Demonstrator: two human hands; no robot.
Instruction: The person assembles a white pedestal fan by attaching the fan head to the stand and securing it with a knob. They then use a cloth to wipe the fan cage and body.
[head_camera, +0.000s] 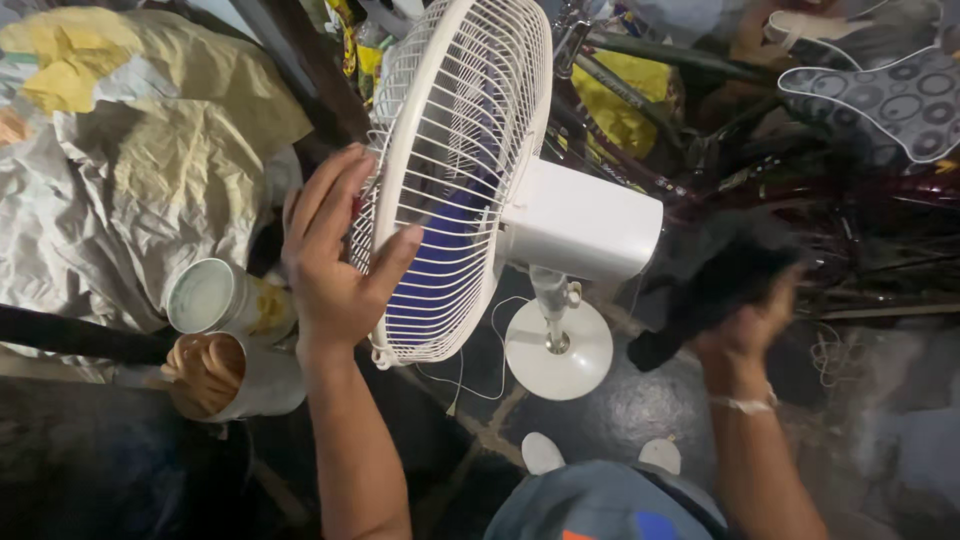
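The white fan (470, 190), standing on its round base (558, 348) on the floor, is steadied by the left hand (335, 255), fingers spread flat on the grille, while a dark cloth (715, 290) is gripped by the blurred right hand (745, 330). The fan could be tipped if pushed hard. Beside it lie two tins (235, 345), one seemingly empty, one packed with tan pieces.

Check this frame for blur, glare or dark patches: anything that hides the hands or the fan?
Head view: right hand and its dark cloth motion-blurred; left hand on the white fan grille sharp and evenly lit; lower-left floor sinks into shadow; no glare.
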